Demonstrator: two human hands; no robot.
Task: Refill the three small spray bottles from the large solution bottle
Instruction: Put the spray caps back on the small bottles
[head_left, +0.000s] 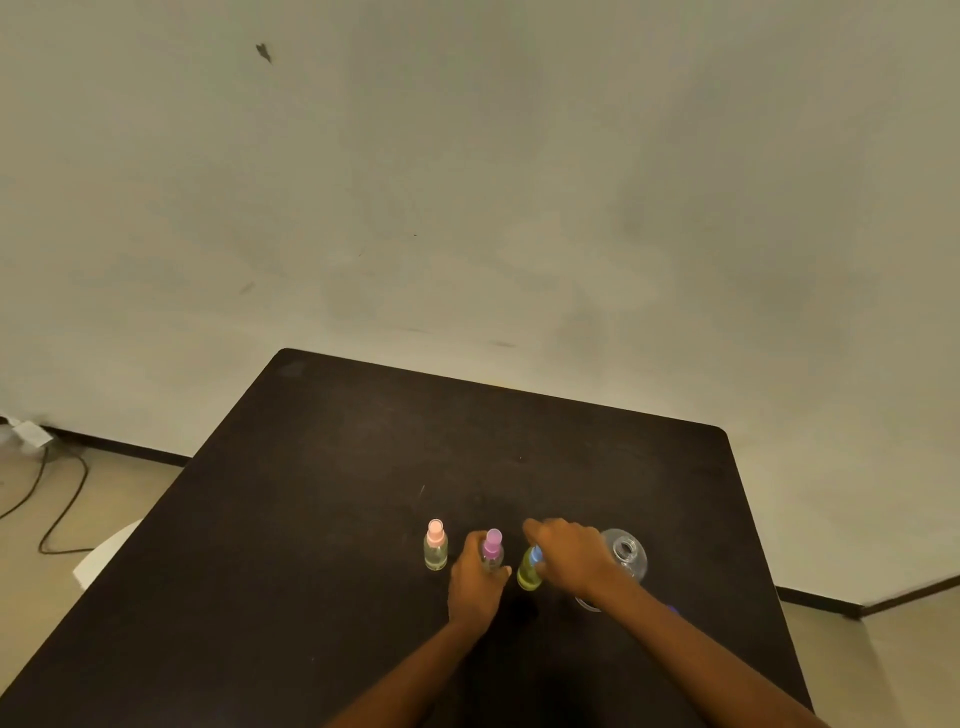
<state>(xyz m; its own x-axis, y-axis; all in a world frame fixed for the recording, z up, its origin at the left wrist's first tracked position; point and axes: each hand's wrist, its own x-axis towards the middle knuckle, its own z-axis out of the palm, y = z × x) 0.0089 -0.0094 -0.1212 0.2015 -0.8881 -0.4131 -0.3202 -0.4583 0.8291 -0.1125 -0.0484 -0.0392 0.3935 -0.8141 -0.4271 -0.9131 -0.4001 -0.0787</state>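
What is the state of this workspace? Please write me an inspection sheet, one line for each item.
Surface: black table, standing by the wall.
Job's things: pink-capped bottle, purple-capped bottle, blue-capped bottle and large bottle, uncapped, in a row.
Clutter: nothing seen.
Hands: left hand grips the purple-capped bottle; right hand over the blue-capped bottle's top, grip unclear.
Cables: black cable on the floor, left.
Surroundings: plain wall, beige floor.
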